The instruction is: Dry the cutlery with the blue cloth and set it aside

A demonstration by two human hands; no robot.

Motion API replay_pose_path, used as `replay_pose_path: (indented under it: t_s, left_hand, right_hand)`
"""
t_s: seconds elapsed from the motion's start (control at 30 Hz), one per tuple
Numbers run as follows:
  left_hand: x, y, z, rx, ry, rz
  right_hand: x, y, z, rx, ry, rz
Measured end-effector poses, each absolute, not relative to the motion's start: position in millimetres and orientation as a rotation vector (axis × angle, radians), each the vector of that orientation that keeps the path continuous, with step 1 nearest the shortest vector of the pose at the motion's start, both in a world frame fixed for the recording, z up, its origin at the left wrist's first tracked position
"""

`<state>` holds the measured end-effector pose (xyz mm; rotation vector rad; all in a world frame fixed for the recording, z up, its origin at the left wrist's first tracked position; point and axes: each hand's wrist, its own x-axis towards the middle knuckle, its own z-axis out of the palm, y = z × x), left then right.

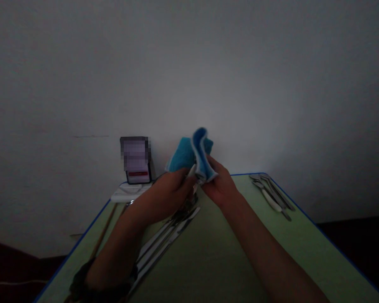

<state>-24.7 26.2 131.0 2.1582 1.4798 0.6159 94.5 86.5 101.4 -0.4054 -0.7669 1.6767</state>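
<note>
My left hand (169, 194) is closed around a utensil with a pale handle (192, 170). The rest of that utensil is hidden by the fingers and the cloth, so its kind does not show. A blue cloth with white edges (200, 153) is gripped in my right hand (220, 182), folded about the utensil's far side. Both hands meet above the middle of the table. Beneath my left forearm lie several metal knives and other cutlery (167, 242), partly covered by the arm.
On the right of the green, blue-edged table (221, 261) lies a group of cutlery (271, 200), one piece white-handled. At the back left, a phone (137, 162) stands upright on a white base (126, 192). A thin wooden stick (104, 231) lies along the left. A wall rises behind.
</note>
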Motion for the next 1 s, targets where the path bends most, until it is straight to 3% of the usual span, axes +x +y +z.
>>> replay_pose_path:
  t_s: [0.3, 0.73, 1.0]
  left_hand:
    - [-14.4, 16.2, 138.8, 2.328, 1.503, 0.555]
    - [-13.5, 7.0, 145.3, 1.944, 1.310, 0.796]
    - [-16.9, 6.2, 150.1, 1.889, 1.351, 0.834]
  right_hand:
    - [97.8, 92.2, 96.3, -0.348, -0.625, 1.714]
    - [117.9, 85.5, 115.2, -0.412, -0.839, 1.263]
    - [122.6, 93.5, 112.8, -0.497, -0.699, 1.365]
